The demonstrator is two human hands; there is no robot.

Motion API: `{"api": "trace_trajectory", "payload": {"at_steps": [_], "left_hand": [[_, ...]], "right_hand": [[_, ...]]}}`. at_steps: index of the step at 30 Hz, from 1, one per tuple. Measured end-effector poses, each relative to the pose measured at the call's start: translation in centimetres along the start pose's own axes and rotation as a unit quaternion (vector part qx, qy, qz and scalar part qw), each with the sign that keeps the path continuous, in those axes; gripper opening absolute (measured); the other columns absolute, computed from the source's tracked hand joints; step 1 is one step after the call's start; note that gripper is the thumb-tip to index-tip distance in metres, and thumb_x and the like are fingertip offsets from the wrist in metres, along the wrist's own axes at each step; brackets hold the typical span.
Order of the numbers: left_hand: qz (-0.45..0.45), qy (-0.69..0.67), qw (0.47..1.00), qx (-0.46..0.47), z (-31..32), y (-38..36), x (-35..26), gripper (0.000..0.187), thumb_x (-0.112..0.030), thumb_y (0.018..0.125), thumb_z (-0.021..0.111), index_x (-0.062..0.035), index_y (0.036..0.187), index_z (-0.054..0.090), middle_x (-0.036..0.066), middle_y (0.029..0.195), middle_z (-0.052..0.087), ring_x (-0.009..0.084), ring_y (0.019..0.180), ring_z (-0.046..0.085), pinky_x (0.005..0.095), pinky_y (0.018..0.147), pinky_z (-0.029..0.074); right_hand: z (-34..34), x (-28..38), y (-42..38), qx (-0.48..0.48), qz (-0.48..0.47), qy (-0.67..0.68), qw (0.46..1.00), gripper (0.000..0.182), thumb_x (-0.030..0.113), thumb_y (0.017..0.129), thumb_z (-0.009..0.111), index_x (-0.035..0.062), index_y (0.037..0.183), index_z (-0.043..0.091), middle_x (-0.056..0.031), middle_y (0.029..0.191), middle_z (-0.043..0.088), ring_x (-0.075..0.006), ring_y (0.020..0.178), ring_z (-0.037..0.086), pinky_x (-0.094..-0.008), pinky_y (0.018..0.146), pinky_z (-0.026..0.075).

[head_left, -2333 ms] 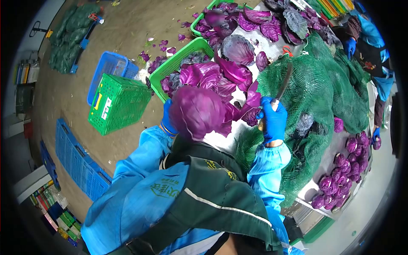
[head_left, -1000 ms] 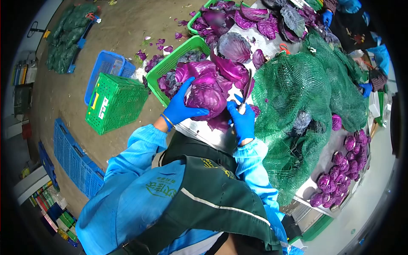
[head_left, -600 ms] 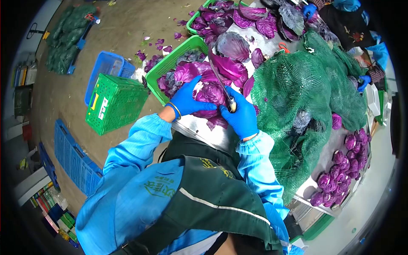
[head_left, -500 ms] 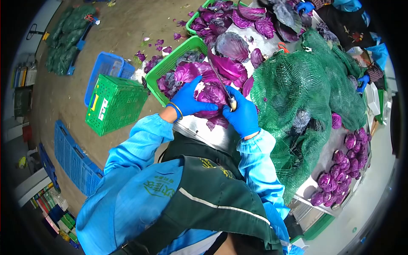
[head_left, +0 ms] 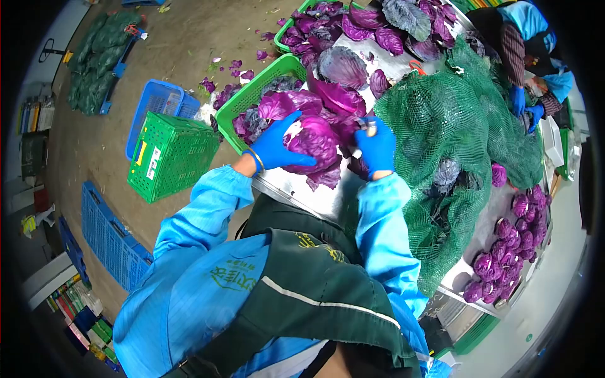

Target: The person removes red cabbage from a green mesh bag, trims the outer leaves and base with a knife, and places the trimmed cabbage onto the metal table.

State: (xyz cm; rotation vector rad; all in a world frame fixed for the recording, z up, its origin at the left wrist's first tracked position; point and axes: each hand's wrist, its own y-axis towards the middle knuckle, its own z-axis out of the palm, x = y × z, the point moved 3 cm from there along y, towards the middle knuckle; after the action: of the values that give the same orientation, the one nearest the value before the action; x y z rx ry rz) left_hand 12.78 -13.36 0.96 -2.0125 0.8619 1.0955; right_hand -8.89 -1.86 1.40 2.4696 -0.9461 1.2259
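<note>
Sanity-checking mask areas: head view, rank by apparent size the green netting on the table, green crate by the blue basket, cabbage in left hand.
1. Green netting, clearly largest
2. Green crate
3. Cabbage, partly behind the left hand

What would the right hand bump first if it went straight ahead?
Probably the purple leaf just beyond the right hand, beside the green net. The hand might pass above; depth is unclear.

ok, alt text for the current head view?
The left hand steadies a purple cabbage over a table; the right hand grips a pale handle. Beyond, a green crate holds loose leaves; rightward lie green netting and smaller cabbages, near a co-worker.
</note>
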Motion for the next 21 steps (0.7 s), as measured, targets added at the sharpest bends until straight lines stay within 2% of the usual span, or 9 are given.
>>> {"api": "trace_trajectory", "payload": {"at_steps": [5, 7, 9, 11, 12, 15, 19, 20, 21], "left_hand": [[0.056, -0.14, 0.988, 0.029, -0.9, -1.9, 1.8, 0.11, -0.025, 0.057, 0.088, -0.0056, 0.143, 0.022, 0.015, 0.142, 0.032, 0.027, 0.128, 0.037, 0.0371, 0.106, 0.032], [0.09, -0.111, 0.989, -0.023, -1.4, -2.0, 3.4, 0.109, -0.022, 0.058, 0.088, -0.0058, 0.143, 0.022, 0.013, 0.143, 0.031, 0.0249, 0.131, 0.034, 0.037, 0.107, 0.03], [0.06, -0.184, 0.981, -0.029, -1.4, -3.0, 4.0, 0.106, -0.026, 0.06, 0.086, -0.0068, 0.143, 0.023, 0.011, 0.144, 0.031, 0.0248, 0.132, 0.032, 0.0376, 0.109, 0.028], [-0.142, -0.661, 0.734, -0.067, -1.0, -5.2, 4.9, 0.101, -0.035, 0.065, 0.082, -0.0092, 0.143, 0.023, 0.009, 0.144, 0.032, 0.0259, 0.133, 0.031, 0.0401, 0.11, 0.026], [-0.119, -0.73, 0.67, -0.065, -0.5, -4.7, 7.6, 0.086, -0.039, 0.075, 0.072, -0.0118, 0.142, 0.026, 0.008, 0.143, 0.033, 0.0261, 0.13, 0.035, 0.044, 0.111, 0.024], [-0.051, -0.742, 0.668, -0.04, -1.8, -5.5, 7.0, 0.076, -0.035, 0.08, 0.067, -0.0097, 0.14, 0.028, 0.012, 0.139, 0.037, 0.0269, 0.123, 0.041, 0.0432, 0.105, 0.032], [0.078, -0.759, 0.645, 0.053, -2.1, -5.3, 3.8, 0.058, -0.028, 0.089, 0.057, -0.0056, 0.136, 0.032, 0.019, 0.131, 0.047, 0.0285, 0.111, 0.053, 0.0415, 0.093, 0.047], [0.048, -0.825, 0.56, 0.056, -2.8, -5.6, 2.7, 0.053, -0.021, 0.091, 0.054, -0.0026, 0.135, 0.032, 0.023, 0.129, 0.047, 0.0299, 0.102, 0.059, 0.0361, 0.08, 0.053], [0.052, -0.825, 0.56, 0.052, -3.0, -5.8, 2.8, 0.053, -0.021, 0.091, 0.054, -0.0026, 0.135, 0.032, 0.023, 0.129, 0.047, 0.0299, 0.102, 0.059, 0.0361, 0.08, 0.053]], "right_hand": [[-2.3, -6.3, 1.4, -0.022, 0.101, -0.009, 0.995, 0.037, 0.021, 0.071, 0.066, 0.005, 0.105, 0.062, -0.0198, 0.092, 0.065, -0.0321, 0.08, 0.064, -0.0383, 0.071, 0.049], [-1.9, -6.3, 0.3, -0.032, -0.01, 0.026, 0.999, 0.066, 0.025, 0.069, 0.073, 0.0063, 0.128, 0.049, -0.0212, 0.109, 0.061, -0.0324, 0.093, 0.063, -0.0379, 0.079, 0.048], [-1.1, -4.6, -1.5, 0.031, 0.119, -0.07, 0.99, 0.09, 0.025, 0.068, 0.076, 0.0084, 0.142, 0.026, -0.0222, 0.12, 0.056, -0.0357, 0.106, 0.057, -0.0384, 0.089, 0.045], [3.5, -6.4, -3.4, -0.074, -0.027, -0.048, 0.996, 0.09, 0.025, 0.07, 0.075, 0.0082, 0.142, 0.024, -0.0225, 0.125, 0.052, -0.0371, 0.107, 0.056, -0.0389, 0.089, 0.045], [4.6, -5.2, -3.2, -0.068, -0.033, -0.041, 0.996, 0.09, 0.025, 0.07, 0.075, 0.0082, 0.142, 0.024, -0.0225, 0.125, 0.052, -0.0371, 0.107, 0.056, -0.0389, 0.089, 0.045], [8.1, -2.9, -1.4, -0.011, 0.068, 0.052, 0.996, 0.09, 0.026, 0.069, 0.075, 0.0073, 0.142, 0.025, -0.0221, 0.131, 0.047, -0.0359, 0.115, 0.051, -0.0379, 0.093, 0.042], [9.8, 1.3, 2.1, 0.076, -0.014, 0.049, 0.996, 0.085, 0.024, 0.072, 0.074, 0.0029, 0.14, 0.028, -0.0231, 0.131, 0.047, -0.0335, 0.116, 0.051, -0.0364, 0.094, 0.041], [9.3, 2.2, 2.6, 0.099, 0.022, 0.115, 0.988, 0.082, 0.023, 0.072, 0.074, 0.0011, 0.139, 0.031, -0.023, 0.13, 0.047, -0.0308, 0.115, 0.051, -0.0355, 0.094, 0.041], [9.1, 2.5, 3.0, 0.121, 0.061, 0.179, 0.975, 0.08, 0.023, 0.073, 0.074, -0.0008, 0.137, 0.033, -0.0228, 0.13, 0.048, -0.0281, 0.115, 0.052, -0.0347, 0.095, 0.04]]}}
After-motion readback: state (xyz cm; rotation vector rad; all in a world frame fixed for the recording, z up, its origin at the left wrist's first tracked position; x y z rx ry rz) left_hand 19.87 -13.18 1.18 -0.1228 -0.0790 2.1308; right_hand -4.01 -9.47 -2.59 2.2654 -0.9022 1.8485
